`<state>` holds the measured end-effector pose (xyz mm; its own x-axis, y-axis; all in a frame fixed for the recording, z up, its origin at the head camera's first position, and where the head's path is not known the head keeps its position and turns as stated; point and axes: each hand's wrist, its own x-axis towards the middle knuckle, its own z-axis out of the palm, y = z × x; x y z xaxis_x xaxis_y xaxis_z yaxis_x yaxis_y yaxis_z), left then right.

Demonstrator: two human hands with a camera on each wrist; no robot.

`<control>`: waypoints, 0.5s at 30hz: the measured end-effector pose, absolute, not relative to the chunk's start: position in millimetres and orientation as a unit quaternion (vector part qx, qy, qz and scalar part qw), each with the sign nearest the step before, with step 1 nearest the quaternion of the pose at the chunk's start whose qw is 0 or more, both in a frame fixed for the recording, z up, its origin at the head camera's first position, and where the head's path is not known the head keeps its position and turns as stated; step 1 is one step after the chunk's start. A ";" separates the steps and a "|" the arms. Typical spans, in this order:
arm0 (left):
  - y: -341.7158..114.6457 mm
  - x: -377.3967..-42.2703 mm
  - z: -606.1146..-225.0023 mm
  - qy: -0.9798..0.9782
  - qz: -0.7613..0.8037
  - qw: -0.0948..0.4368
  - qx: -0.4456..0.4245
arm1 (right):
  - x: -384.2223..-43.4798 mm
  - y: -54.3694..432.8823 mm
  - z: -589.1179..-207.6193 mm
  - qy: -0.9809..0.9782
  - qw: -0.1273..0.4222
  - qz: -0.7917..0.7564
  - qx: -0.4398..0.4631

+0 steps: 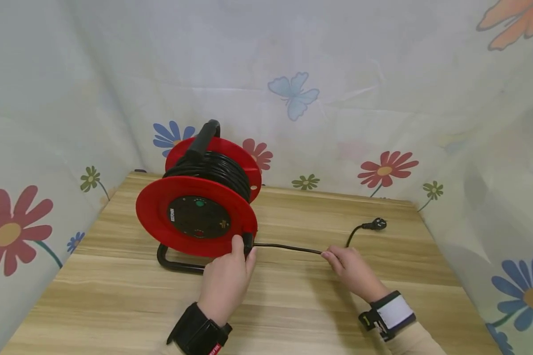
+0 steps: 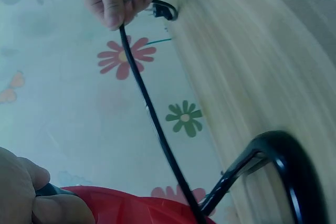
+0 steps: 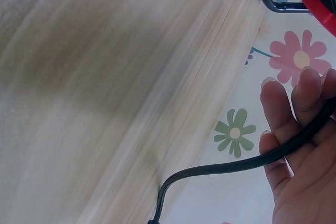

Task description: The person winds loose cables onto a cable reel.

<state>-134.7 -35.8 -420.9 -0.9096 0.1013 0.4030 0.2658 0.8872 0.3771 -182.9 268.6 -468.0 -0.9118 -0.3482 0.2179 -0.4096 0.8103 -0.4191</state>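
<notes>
A red cable reel (image 1: 148, 207) with black cord (image 1: 219, 170) wound on its drum stands on its black tube frame (image 1: 179, 267). At the lower right of its front disc, my left hand (image 1: 226, 281) grips the black winding knob (image 1: 248, 240), thumb and fingers around it. From the reel a length of cord (image 2: 157, 124) runs nearly straight to my right hand (image 1: 351, 268), which pinches it. In the right wrist view the cord (image 3: 226, 168) crosses the palm and fingers. Beyond that hand it bends up to a black plug (image 1: 375, 224) on the table.
The reel's black carrying handle (image 1: 204, 138) rises above the drum. Under everything lies a wood-grain table (image 1: 115, 296). A pale cloth (image 1: 337, 49) printed with flowers and butterflies hangs behind the table and at both sides.
</notes>
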 end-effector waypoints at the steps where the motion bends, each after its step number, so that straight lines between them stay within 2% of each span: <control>1: -35.8 -134.5 -423.4 -0.954 -0.217 0.187 -0.094 | -182.9 268.8 -468.4 -0.949 0.065 0.236 0.200; 15: -43.5 -131.5 -446.6 -0.959 -0.227 0.154 -0.077 | -184.7 267.1 -469.5 -0.943 0.074 0.248 0.209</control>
<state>-131.5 -43.5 -446.6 -0.9408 0.0782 0.3299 0.2178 0.8852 0.4111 -184.7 267.1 -469.5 -0.9021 -0.3572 0.2422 -0.4301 0.7904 -0.4363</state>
